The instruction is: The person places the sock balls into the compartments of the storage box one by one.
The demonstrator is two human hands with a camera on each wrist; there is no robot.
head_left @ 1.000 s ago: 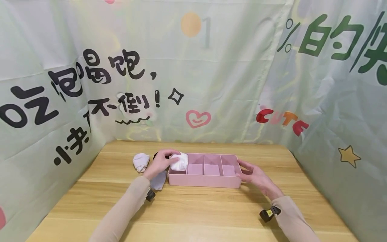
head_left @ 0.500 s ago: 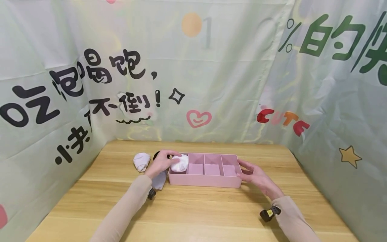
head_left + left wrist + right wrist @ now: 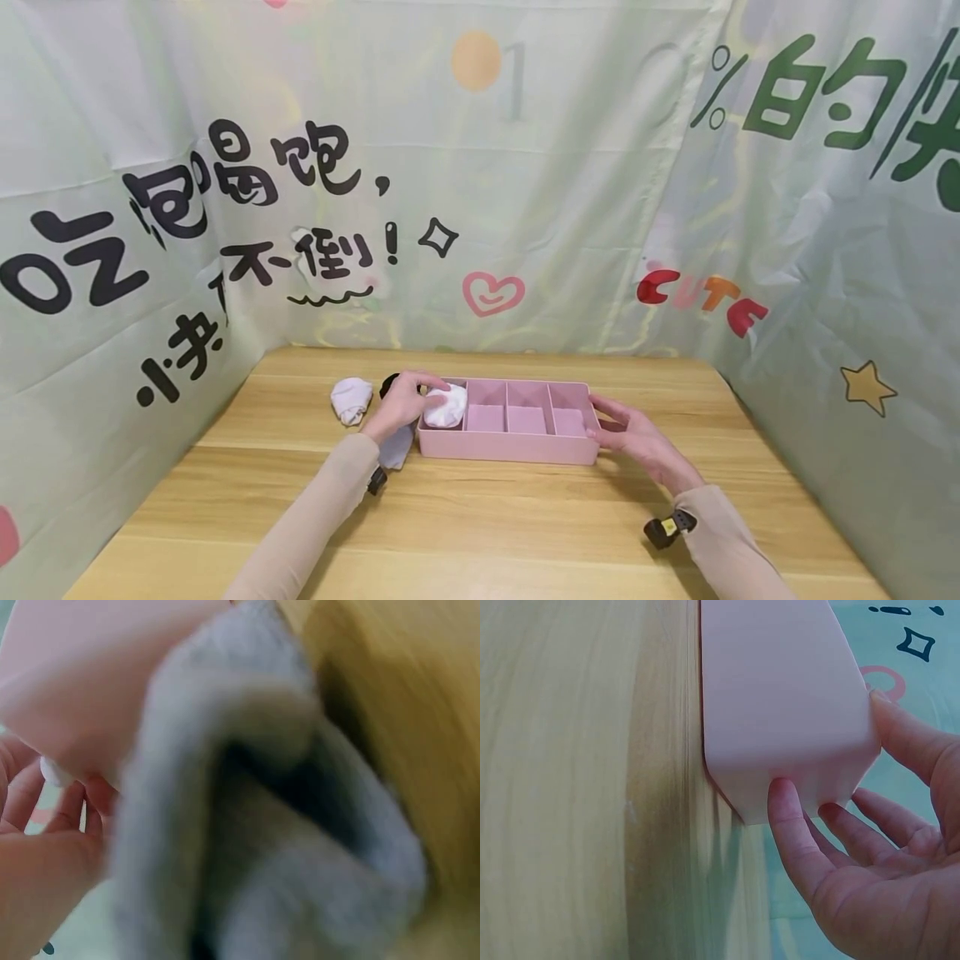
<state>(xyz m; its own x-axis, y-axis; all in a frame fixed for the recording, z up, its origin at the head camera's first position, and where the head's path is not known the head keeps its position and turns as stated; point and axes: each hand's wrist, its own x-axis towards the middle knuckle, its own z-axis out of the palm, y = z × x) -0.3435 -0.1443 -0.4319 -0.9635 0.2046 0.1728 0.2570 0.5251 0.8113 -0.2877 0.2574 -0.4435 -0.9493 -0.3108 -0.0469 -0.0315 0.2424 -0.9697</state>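
Observation:
In the head view, my left hand (image 3: 401,406) holds a balled white sock (image 3: 446,406) in the leftmost compartment of a pink divided box (image 3: 510,447). A small white bit of that sock (image 3: 54,772) shows past the box wall in the left wrist view. My right hand (image 3: 637,442) grips the box's right end: the thumb (image 3: 900,724) lies at the rim near the front corner, and the fingertips (image 3: 784,793) touch the end wall. A folded grey sock (image 3: 395,447) lies below my left wrist. It looms large and blurred in the left wrist view.
A folded pale pinkish sock (image 3: 351,402) lies left of my left hand. Behind that hand a black item (image 3: 387,385) is mostly hidden. The box's other three compartments show bare floors. A printed cloth (image 3: 570,208) hangs around the wooden table (image 3: 510,525).
The white sock has sunk slightly lower in the left compartment, still held by my left hand. My right hand and the box have stayed almost in place.

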